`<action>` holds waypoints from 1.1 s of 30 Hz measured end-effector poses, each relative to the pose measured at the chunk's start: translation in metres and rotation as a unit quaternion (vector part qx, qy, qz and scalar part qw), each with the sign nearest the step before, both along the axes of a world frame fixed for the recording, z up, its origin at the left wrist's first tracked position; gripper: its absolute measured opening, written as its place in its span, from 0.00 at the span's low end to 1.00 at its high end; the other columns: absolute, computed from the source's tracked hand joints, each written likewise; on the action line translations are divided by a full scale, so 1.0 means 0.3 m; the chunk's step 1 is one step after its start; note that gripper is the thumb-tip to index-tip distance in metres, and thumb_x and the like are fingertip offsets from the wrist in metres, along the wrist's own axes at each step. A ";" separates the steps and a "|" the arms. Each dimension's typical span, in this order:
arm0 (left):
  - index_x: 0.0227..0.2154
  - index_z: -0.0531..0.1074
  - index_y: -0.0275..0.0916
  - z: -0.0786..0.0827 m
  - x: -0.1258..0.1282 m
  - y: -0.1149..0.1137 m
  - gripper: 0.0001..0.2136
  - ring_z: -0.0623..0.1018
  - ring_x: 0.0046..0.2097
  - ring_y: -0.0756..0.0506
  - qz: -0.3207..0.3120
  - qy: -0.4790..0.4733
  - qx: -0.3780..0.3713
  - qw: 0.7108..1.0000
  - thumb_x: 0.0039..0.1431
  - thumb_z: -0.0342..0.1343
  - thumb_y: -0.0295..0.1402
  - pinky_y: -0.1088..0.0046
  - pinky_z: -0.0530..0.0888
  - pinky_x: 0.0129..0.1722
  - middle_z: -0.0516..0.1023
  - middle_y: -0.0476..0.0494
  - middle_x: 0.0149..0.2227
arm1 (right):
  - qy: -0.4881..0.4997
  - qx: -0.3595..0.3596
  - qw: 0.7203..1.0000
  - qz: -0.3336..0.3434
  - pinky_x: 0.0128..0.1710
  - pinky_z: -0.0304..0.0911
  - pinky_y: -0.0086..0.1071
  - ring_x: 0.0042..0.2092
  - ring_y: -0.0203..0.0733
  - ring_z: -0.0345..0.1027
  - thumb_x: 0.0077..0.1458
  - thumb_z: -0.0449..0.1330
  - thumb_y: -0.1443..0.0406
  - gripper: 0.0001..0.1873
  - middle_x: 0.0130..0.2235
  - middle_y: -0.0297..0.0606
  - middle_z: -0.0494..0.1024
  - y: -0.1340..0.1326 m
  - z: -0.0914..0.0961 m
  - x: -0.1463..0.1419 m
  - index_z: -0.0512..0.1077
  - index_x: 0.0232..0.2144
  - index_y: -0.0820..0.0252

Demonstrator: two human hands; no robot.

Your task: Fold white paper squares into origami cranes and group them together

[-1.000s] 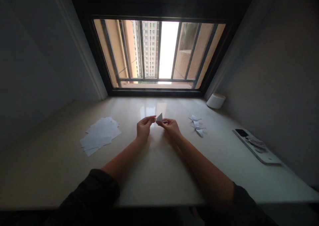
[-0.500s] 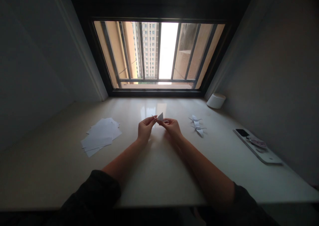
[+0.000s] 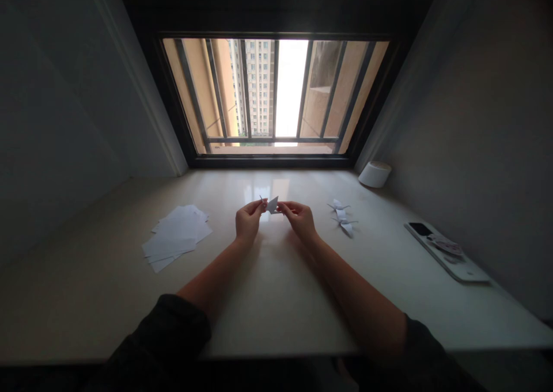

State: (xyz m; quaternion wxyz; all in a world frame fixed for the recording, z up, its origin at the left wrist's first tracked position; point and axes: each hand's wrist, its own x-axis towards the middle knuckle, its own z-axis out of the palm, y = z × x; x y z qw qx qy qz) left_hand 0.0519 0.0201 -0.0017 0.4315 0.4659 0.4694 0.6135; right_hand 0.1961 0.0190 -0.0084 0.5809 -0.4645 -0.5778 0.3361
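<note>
Between my two hands, over the middle of the white surface, is a small white folded paper crane (image 3: 272,205). My left hand (image 3: 249,218) pinches its left end, where a thin point sticks up past the fingertips. On the other side my right hand (image 3: 299,217) grips the right end between thumb and fingers. A wing stands up between the hands. Off to the right lie folded paper cranes (image 3: 344,224), close together in a short row. A fanned pile of white paper sheets (image 3: 175,236) rests left of my left hand.
A white phone (image 3: 447,254) with a round attachment on its back lies at the right by the wall. A white cup-like object (image 3: 374,174) stands in the back right corner. Beyond the white counter (image 3: 276,300) is a barred window (image 3: 276,92).
My hands have drawn slightly apart, the left one shifting left. More of the paper crane shows between them, and its raised wing now sits a little further left.
</note>
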 end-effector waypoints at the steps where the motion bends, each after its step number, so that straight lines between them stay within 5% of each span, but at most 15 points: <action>1: 0.37 0.78 0.35 0.000 0.000 0.000 0.15 0.77 0.36 0.45 -0.002 0.004 0.003 1.000 0.47 0.61 0.38 0.68 0.70 0.39 0.80 0.39 0.35 | -0.001 0.001 1.000 -0.004 0.35 0.65 0.35 0.35 0.45 0.74 0.50 0.60 0.56 0.14 0.31 0.39 0.80 0.000 -0.001 -0.001 0.78 0.32 0.57; 21: 0.39 0.77 0.41 -0.017 -0.018 0.005 0.15 0.77 0.42 0.42 -0.022 0.107 0.047 0.993 0.50 0.59 0.41 0.66 0.71 0.44 0.80 0.40 0.40 | -0.088 0.039 0.995 -0.011 0.34 0.64 0.33 0.32 0.41 0.72 0.49 0.58 0.60 0.10 0.30 0.35 0.80 -0.026 0.023 -0.015 0.78 0.30 0.56; 27: 0.46 0.73 0.41 0.005 -0.009 -0.020 0.21 0.77 0.44 0.42 -0.002 0.136 0.053 0.989 0.48 0.60 0.42 0.65 0.71 0.43 0.79 0.39 0.41 | -0.133 0.065 0.982 -0.118 0.34 0.63 0.34 0.31 0.41 0.69 0.49 0.59 0.61 0.08 0.28 0.35 0.78 -0.043 0.041 -0.011 0.76 0.28 0.56; 33: 0.39 0.77 0.44 0.016 -0.001 -0.050 0.17 0.76 0.46 0.39 -0.024 0.189 0.045 0.981 0.45 0.62 0.44 0.62 0.69 0.47 0.79 0.40 0.42 | -0.191 0.114 0.961 -0.164 0.36 0.61 0.35 0.34 0.43 0.67 0.51 0.59 0.61 0.07 0.29 0.37 0.77 -0.053 0.049 -0.014 0.76 0.29 0.55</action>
